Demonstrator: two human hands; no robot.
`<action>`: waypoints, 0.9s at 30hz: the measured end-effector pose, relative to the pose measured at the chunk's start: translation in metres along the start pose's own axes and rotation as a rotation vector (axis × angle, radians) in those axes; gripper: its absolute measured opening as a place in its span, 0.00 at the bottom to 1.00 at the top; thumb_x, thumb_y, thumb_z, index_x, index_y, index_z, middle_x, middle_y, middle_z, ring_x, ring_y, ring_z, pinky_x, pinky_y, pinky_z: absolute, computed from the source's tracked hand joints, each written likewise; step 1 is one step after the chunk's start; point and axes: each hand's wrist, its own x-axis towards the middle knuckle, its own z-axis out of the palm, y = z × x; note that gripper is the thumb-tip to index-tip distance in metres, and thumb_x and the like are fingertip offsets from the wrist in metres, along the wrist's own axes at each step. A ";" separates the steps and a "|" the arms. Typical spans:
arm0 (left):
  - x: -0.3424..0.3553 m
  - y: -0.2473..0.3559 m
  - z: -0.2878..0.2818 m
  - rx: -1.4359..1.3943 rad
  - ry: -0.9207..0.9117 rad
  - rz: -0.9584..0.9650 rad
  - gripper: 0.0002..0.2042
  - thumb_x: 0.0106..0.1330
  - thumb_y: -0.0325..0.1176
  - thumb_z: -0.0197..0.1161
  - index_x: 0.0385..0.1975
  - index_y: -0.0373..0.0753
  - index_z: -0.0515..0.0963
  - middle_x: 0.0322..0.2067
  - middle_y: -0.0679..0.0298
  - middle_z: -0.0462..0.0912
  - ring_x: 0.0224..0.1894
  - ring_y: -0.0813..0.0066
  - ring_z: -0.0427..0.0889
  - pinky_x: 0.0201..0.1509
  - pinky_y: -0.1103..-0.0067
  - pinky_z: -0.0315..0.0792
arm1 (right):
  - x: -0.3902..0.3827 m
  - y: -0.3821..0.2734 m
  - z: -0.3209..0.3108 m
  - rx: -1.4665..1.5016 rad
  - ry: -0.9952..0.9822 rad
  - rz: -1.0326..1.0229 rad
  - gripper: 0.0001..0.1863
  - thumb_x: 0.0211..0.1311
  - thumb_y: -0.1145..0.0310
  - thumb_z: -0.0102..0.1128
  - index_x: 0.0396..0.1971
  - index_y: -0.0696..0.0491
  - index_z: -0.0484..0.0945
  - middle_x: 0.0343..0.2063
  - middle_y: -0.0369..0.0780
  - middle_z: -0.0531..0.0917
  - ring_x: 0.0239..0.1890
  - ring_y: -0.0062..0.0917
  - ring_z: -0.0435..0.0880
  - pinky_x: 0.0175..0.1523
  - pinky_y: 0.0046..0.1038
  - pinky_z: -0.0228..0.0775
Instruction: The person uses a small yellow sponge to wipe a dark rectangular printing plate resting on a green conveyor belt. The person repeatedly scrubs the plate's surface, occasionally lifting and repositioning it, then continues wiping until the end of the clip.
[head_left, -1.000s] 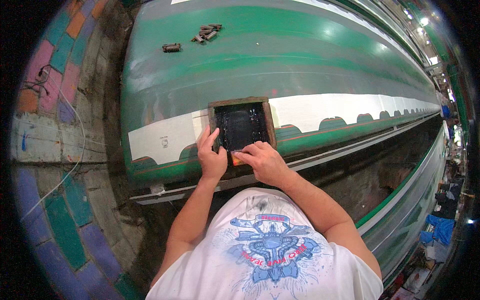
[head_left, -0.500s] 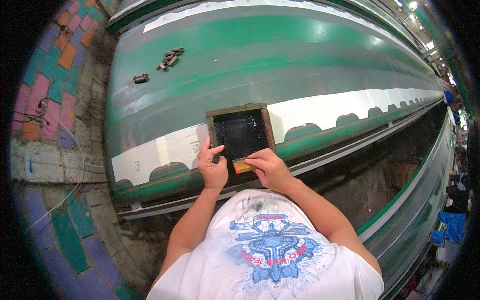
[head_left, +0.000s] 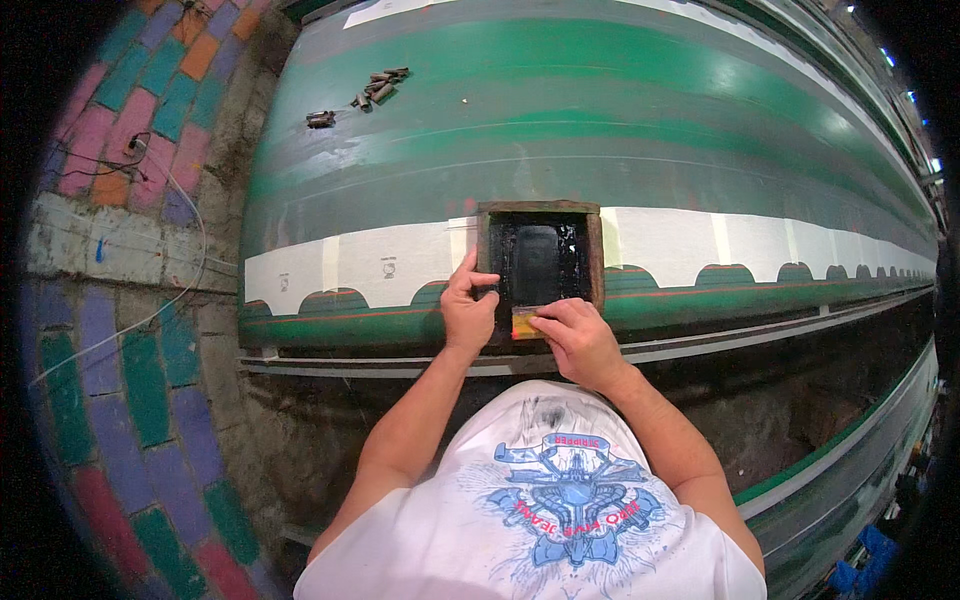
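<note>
A small wooden screen-printing frame (head_left: 597, 262) lies over the white strip at the table's near edge. Black ink coats the inside, thicker along the left and right of a smoother dark rectangle. My left hand (head_left: 468, 312) is closed at the frame's lower left corner, its index finger stretched up along the side and the thumb near the rim. In my right hand (head_left: 582, 340), fingers pinch a small yellow-orange squeegee (head_left: 523, 325) at the frame's near side. Its working edge is hard to make out against the dark ink.
The long green table (head_left: 430, 170) carries a white strip (head_left: 680, 232) with scalloped edges and small printed figures left of the frame. Several dark metal cylinders (head_left: 382, 88) lie toward the far left. A rail (head_left: 700, 335) runs along the near side. Coloured bricks (head_left: 120, 350) with a white cable cover the left.
The frame now sits farther right along the white strip, past the second printed figure, and both hands have moved with it. The squeegee is still in my right hand. The view has turned.
</note>
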 end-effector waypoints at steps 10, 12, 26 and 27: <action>-0.001 -0.003 0.013 -0.045 0.041 -0.032 0.11 0.57 0.14 0.68 0.34 0.38 0.89 0.79 0.41 0.76 0.79 0.53 0.77 0.81 0.66 0.69 | 0.046 0.012 -0.037 -0.183 -0.473 -0.010 0.19 0.62 0.78 0.69 0.54 0.53 0.90 0.50 0.43 0.89 0.55 0.44 0.87 0.60 0.45 0.81; 0.000 -0.005 0.011 -0.025 0.030 -0.010 0.10 0.57 0.14 0.69 0.33 0.38 0.88 0.79 0.41 0.76 0.80 0.53 0.77 0.82 0.66 0.68 | 0.069 0.026 -0.041 -0.126 -0.522 0.039 0.19 0.63 0.78 0.66 0.53 0.52 0.91 0.47 0.45 0.90 0.55 0.45 0.87 0.62 0.45 0.81; -0.002 -0.001 0.009 0.036 0.008 0.033 0.09 0.56 0.14 0.70 0.28 0.38 0.84 0.79 0.35 0.74 0.81 0.48 0.75 0.83 0.63 0.66 | 0.121 0.070 -0.008 -0.283 -0.147 0.085 0.25 0.60 0.84 0.62 0.58 0.55 0.88 0.52 0.47 0.89 0.58 0.49 0.85 0.65 0.47 0.79; -0.002 -0.001 0.009 0.053 0.009 0.044 0.09 0.56 0.14 0.70 0.28 0.38 0.85 0.78 0.35 0.74 0.81 0.48 0.75 0.83 0.63 0.66 | 0.111 0.064 -0.006 -0.293 -0.141 0.059 0.26 0.59 0.84 0.63 0.58 0.54 0.88 0.52 0.47 0.89 0.57 0.48 0.85 0.64 0.47 0.79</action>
